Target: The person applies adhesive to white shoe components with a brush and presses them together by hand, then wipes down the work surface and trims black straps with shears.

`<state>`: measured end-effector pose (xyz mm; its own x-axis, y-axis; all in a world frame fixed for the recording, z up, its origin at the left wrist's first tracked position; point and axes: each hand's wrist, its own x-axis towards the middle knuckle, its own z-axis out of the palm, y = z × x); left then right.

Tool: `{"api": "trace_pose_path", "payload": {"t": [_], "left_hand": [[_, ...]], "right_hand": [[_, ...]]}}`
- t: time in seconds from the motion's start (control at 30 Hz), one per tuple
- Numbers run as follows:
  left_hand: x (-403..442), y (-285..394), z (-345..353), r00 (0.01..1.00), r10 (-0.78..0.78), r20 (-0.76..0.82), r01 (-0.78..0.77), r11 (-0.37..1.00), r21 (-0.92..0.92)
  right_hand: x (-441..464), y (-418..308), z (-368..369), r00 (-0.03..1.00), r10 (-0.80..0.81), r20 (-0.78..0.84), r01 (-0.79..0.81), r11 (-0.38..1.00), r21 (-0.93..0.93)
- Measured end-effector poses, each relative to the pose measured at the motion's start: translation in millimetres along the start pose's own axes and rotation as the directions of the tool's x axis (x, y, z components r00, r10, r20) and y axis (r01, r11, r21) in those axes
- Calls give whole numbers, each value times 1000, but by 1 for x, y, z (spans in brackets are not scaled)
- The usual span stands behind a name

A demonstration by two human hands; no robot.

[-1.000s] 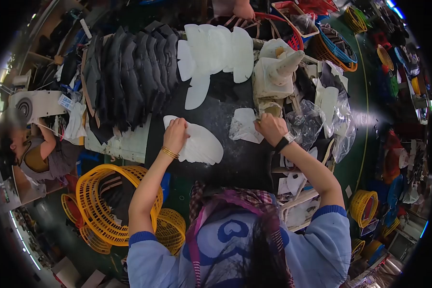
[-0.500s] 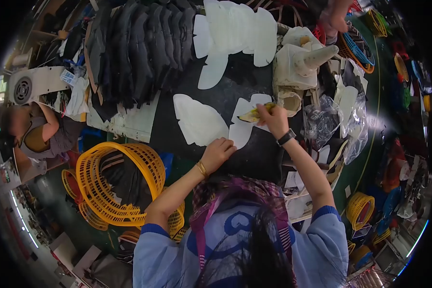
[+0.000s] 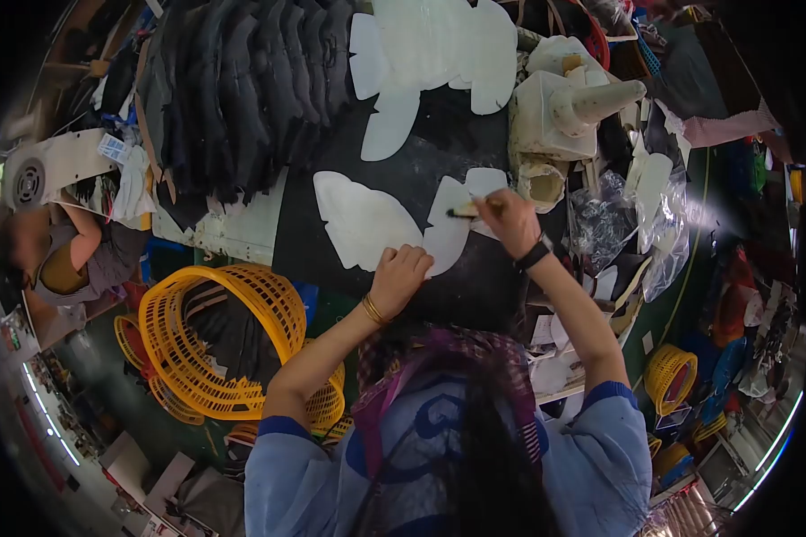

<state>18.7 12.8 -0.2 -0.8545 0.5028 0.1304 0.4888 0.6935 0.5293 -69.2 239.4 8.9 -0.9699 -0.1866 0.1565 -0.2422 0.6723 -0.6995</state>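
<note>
Beside the left arm, has a large yellow basket (image 3: 288, 313) with dark pieces (image 3: 233, 336) heaped inside, and a smaller yellow basket (image 3: 330, 396) partly blocked by the forearm, contents hidden. On the black board (image 3: 475, 300), rests the left hand (image 3: 400, 279), fingers slightly bent and close together, laid down rather than gripping, where a fan-shaped white piece (image 3: 367, 224) and a curved white piece (image 3: 448, 242) meet. Holds a brush (image 3: 461, 212) in the right hand (image 3: 508, 222), fingers closed around the handle, bristles over the curved white piece; cannot tell whether touching. Just beyond, meets an open-mouthed pot (image 3: 560, 192), contents unclear, then a pale container (image 3: 537, 116) with a cone-shaped spout (image 3: 600, 106), both crowding the board's right side near crumpled clear plastic (image 3: 591, 224). Farther off, faces overlapping black sheets (image 3: 242, 107) on the left, overlapping white sheets (image 3: 439, 45) in the middle, and a red basket (image 3: 597, 45) to the right, with contents too blurred to tell.
</note>
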Motion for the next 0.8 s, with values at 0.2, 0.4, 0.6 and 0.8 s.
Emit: {"api": "trace_pose_path", "payload": {"t": [0.2,0.4,0.6,0.8], "left_hand": [[78,-6,-89,919,-240,-314,53,863,-503],[209,-39,-144,686,-17,-727,-284,914,-290],[281,-97,-38,896,213,-391,-224,974,17],[221,-85,-77,963,-45,-264,16,994,-110]], "right_hand": [[32,-2,-56,969,149,-199,-155,988,-19],[9,13,-90,987,94,-130,-125,959,-255],[3,5,-83,951,183,-251,-237,949,-208],[26,-43,40,909,239,340,-397,744,538]]}}
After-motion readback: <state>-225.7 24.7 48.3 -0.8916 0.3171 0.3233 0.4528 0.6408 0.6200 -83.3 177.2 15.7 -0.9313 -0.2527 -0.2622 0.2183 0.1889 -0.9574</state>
